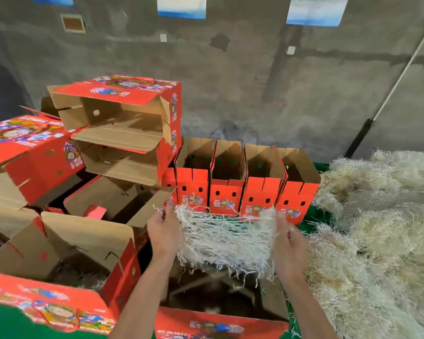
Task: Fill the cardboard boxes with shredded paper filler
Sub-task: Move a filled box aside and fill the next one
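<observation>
Stretched between both hands at lower centre of the frame: a pale, tangled sheet of shredded paper filler (227, 237), pulled wide like a net, with loose strands dangling from its lower edge. Held directly above the open red printed cardboard box (220, 324) at the bottom centre, whose dim interior shows brown flaps and almost no filler yet.

Gripped at its left edge by the left hand (163, 230), fingers curled round a bunch of strands, thumb up; gripped at its right edge by the right hand (289, 243), fingers likewise closed on the strands. Both hands level with each other, the wad spanning the gap, nothing of it touching the box.

To do the step well: keep the wad centred over the opening, lower before letting go so strands do not spill over the rim, then release both edges together and press lightly into the corners. Probably best spread wide, as now, so the bottom gets an even layer and not a lump.

Further out: a large heap of the same whitish shredded paper (382, 228) filling the right side of the frame, close beside the right hand for the next grab. Behind the wad, mid-frame, a row of four upright red boxes with open tops (245, 192). To the left, stacked and tilted red boxes with brown insides (123, 133); at lower left, one open box with some filler already inside (66, 260).
</observation>
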### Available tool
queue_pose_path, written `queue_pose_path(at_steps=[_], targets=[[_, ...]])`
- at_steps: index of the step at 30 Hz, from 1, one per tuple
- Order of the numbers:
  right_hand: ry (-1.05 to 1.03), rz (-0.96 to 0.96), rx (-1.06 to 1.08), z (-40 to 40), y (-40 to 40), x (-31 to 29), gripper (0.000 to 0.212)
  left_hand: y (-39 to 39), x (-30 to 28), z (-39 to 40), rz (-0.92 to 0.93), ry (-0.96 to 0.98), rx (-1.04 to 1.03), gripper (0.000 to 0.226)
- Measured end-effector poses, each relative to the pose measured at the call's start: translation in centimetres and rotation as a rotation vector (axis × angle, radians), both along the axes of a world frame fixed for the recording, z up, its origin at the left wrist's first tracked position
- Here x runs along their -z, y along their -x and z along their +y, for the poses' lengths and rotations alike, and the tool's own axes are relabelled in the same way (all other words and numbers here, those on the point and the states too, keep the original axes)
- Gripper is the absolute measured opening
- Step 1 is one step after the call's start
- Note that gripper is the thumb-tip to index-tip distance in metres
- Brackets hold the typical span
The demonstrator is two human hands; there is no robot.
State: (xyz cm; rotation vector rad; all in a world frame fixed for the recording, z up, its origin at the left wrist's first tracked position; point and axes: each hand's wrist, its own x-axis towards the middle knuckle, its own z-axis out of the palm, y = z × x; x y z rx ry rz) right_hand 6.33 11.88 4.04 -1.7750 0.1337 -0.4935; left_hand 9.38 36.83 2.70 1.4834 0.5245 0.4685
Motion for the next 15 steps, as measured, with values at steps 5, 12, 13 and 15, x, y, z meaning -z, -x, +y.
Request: queue_pose_path(at_steps=[5, 12, 13, 15], targets=[[-0.02, 0.005, -0.1, -0.1, -0.4, -1.0, 0.061, 0.6, -0.4, -0.3, 0.213, 0.112, 0.289, 0.065], [0.051, -0.084, -0.27, 4.6, -0.9, -2.0, 0.059, 3.9, -2.1, -7.0, 0.189, -0.118, 0.664, 0.09], [0.065, -0.09, -0.239, 5.2, -0.8, -1.9, 0.054, 4.3, -2.0, -7.8, 0.18, -0.043, 0.629, 0.097], [0.092, -0.054, -0.161, 6.0, -0.7, -1.5, 0.046, 4.6, -1.5, -8.6, 0.141, 0.09, 0.531, 0.077]])
